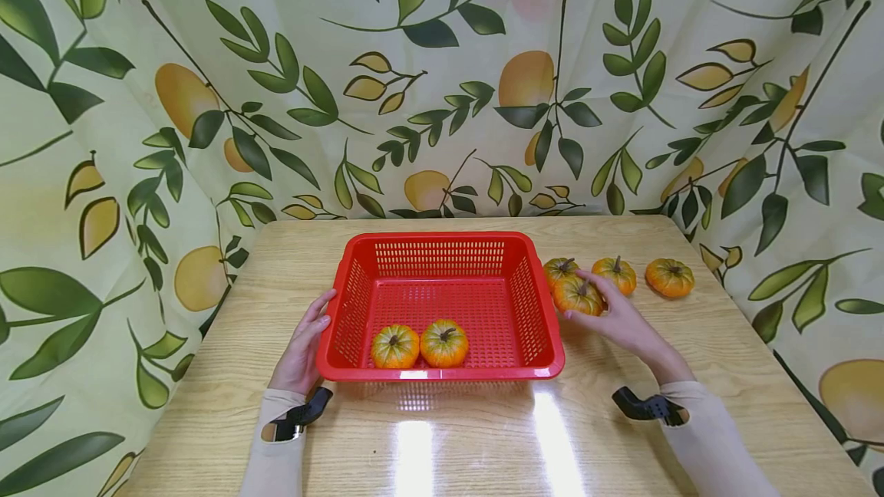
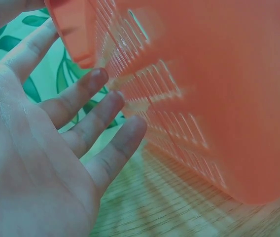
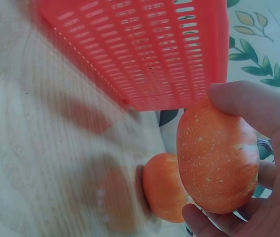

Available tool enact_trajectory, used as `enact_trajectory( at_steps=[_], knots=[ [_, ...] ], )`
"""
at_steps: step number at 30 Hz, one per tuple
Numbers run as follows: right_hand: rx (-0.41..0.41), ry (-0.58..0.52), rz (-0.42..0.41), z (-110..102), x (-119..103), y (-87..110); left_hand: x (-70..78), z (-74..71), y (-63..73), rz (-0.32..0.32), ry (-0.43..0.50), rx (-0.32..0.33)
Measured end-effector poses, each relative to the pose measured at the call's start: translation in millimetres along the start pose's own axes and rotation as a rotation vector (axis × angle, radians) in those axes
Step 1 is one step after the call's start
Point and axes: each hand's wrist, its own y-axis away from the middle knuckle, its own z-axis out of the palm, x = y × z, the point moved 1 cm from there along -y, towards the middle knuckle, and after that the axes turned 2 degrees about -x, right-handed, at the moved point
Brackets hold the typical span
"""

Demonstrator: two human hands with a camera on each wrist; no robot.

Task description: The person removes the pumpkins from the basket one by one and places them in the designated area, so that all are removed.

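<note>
My right hand [image 1: 611, 317] grips a small orange pumpkin [image 1: 577, 295] just right of the red plastic basket [image 1: 442, 374]. In the right wrist view, thumb and fingers wrap the held pumpkin [image 3: 219, 158], which is raised off the table. Another pumpkin [image 1: 558, 267] sits close behind it, partly covered. My left hand [image 1: 301, 347] is at the basket's left side, its fingertips at the rim. The left wrist view has that hand's fingers [image 2: 93, 118] spread and nearly straight beside the slotted wall. Inside the basket, two pumpkins, one left [image 1: 395, 347] and one right [image 1: 444, 343], lie side by side near the front.
Two more pumpkins, one nearer [image 1: 615, 274] and one farther right [image 1: 669, 278], rest on the wooden table [image 1: 470, 443]. A leaf-and-fruit patterned cloth [image 1: 456, 60] hangs behind the table and along both sides.
</note>
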Motion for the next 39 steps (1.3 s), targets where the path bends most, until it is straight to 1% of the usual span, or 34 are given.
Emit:
enact_trajectory(
  at_steps=[6, 13, 17, 23, 32, 39],
  knots=[
    [0.006, 0.004, 0.004, 2.8, 6.7, 0.5, 0.0, -0.4, -0.1, -0.004, 0.009, 0.008],
    [-0.01, 0.009, 0.049, 6.5, 12.9, 1.1, 0.0, -0.9, 0.6, -0.01, 0.013, 0.012],
    [-0.02, 0.014, 0.061, 8.3, 15.2, 1.3, 0.4, -0.7, 1.0, -0.014, 0.012, 0.02],
    [-0.016, 0.009, 0.05, 9.9, 19.5, 1.2, 0.6, -0.4, 0.5, -0.015, -0.003, 0.032],
    [-0.018, 0.011, 0.067, 14.5, 26.7, 4.4, 0.0, -0.9, -1.1, -0.012, 0.018, 0.014],
    [-0.021, -0.002, 0.046, 17.8, 29.1, 6.0, -0.1, -1.6, -0.2, -0.011, 0.014, 0.017]
  ],
)
